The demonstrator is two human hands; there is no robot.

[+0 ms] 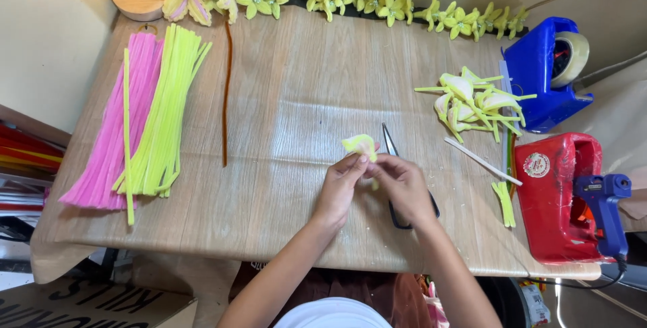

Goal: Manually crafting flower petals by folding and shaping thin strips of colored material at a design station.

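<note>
My left hand (339, 190) and my right hand (403, 186) meet above the wooden table (290, 99), both pinching a small yellow-green pipe-cleaner petal (360, 144) that sticks up from my fingertips. Black-handled scissors (391, 146) lie on the table just behind my right hand, partly hidden by it. To the right sits a pile of finished yellow-green petals (472, 102).
Bundles of pink pipe cleaners (111, 139) and lime pipe cleaners (165, 112) lie at left, with a brown one (227, 92) beside them. Yellow flowers (377, 1) line the far edge. A blue tape dispenser (542, 72), red box (556, 200) and blue glue gun (606, 206) stand at right.
</note>
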